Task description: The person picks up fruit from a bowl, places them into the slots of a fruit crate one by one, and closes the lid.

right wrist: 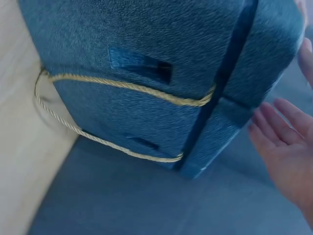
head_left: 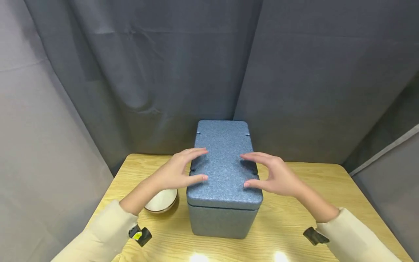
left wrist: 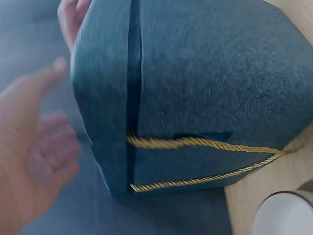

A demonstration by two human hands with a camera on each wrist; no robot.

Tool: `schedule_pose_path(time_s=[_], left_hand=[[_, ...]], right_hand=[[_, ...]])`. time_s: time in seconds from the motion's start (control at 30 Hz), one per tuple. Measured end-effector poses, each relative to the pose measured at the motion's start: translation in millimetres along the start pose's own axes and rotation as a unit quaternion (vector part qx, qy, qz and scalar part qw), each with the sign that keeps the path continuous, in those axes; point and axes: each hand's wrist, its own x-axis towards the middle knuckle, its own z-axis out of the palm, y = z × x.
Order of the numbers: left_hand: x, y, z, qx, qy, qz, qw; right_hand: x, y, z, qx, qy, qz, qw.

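Note:
A blue-grey foam box (head_left: 222,222) with a fitted lid (head_left: 225,145) stands upright on the table. The lid sits on the body with a dark seam between them. My left hand (head_left: 178,170) is over the lid's left side, thumb and fingers spread apart. Across from it, my right hand (head_left: 276,175) is over the right side in a similar pose. Neither hand grips anything. Gold rope (left wrist: 210,144) hangs from the seam on the box's left side, and another gold rope (right wrist: 127,87) loops down its right side, beside recessed slots.
A white bowl (head_left: 163,201) with a brown rim stands on the wooden table (head_left: 294,225), left of the box and partly hidden by my left forearm. Grey curtains (head_left: 163,72) hang behind the table and along both sides.

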Motion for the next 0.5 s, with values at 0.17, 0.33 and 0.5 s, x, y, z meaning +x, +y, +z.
schedule_pose_path(time_s=[0.17, 0.33, 0.5], left_hand=[[2.5, 23.6, -2.8, 0.117, -0.051, 0.029, 0.9915], [2.0, 31.5, 0.9, 0.14, -0.074, 0.033, 0.9868], [-5.1, 34.5, 5.7, 0.14, -0.068, 0.033, 0.9872]], right_hand=[[1.4, -16, -11, -0.04, -0.057, -0.025, 0.9973], [-2.4, -18, -15, -0.045, -0.083, -0.008, 0.9955], [-7.4, -23, -13, -0.049, -0.091, -0.007, 0.9946]])
